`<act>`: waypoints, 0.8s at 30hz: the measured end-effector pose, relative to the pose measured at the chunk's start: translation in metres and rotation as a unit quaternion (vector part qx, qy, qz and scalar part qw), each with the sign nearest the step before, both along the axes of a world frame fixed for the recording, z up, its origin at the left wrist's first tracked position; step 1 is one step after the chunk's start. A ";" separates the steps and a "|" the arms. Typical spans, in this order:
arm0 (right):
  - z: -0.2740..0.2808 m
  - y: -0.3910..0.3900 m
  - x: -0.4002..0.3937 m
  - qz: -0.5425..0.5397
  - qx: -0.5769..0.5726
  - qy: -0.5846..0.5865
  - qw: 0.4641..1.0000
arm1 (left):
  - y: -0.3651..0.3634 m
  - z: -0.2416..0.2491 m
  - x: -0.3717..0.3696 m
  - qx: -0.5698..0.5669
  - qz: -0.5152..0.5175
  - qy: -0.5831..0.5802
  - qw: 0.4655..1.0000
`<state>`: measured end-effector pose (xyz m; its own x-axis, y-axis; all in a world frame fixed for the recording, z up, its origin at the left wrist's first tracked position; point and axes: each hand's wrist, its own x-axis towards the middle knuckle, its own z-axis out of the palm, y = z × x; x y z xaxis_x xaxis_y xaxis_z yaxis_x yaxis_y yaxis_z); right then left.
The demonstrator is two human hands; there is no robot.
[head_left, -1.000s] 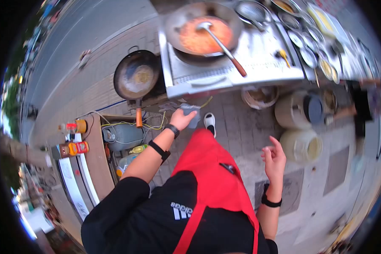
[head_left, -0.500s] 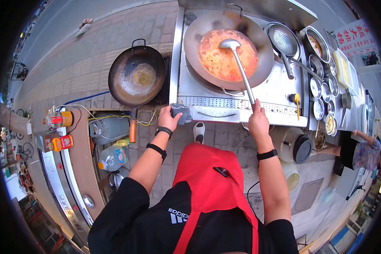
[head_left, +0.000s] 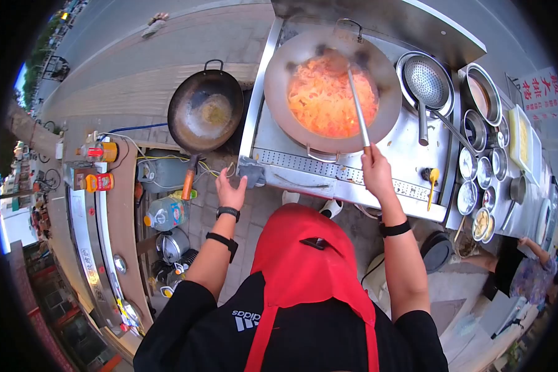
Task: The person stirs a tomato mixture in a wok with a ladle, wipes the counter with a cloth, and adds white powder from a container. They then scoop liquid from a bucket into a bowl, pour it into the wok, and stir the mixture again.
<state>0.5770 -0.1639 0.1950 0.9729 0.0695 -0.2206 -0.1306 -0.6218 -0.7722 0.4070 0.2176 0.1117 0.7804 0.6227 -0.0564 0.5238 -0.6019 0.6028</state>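
Note:
My right hand [head_left: 376,170] is wrapped round the wooden end of a long ladle [head_left: 358,111]. The ladle's bowl is sunk out of sight in the orange-red food [head_left: 328,102] at the far side of the large wok [head_left: 279,93]. My left hand [head_left: 230,191] is empty with its fingers apart, just left of a grey cloth [head_left: 252,171] that lies on the stove's front left corner. A second, darker wok [head_left: 192,115] with a wooden handle [head_left: 188,185] stands left of the stove.
A perforated strainer [head_left: 426,80] rests over a pot right of the wok. A yellow brush [head_left: 433,186] and several metal bowls [head_left: 467,162] are further right. Bottles [head_left: 165,212] stand at the left. Another person [head_left: 530,273] is at the far right.
My left hand has let go of the grey cloth and opened beside it. The ladle's bowl has moved away from me and down into the food. The view has shifted and turned slightly.

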 end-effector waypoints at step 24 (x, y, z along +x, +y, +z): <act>0.119 -0.119 -0.129 0.153 -0.255 0.006 0.955 | -0.059 0.025 0.039 -0.051 0.012 -0.092 0.994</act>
<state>0.4478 -0.2830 0.3140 0.9212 0.2316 -0.3127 0.1113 -0.9268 -0.3586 0.4460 0.1587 0.1371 0.7686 0.6393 0.0229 0.4118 -0.5217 0.7472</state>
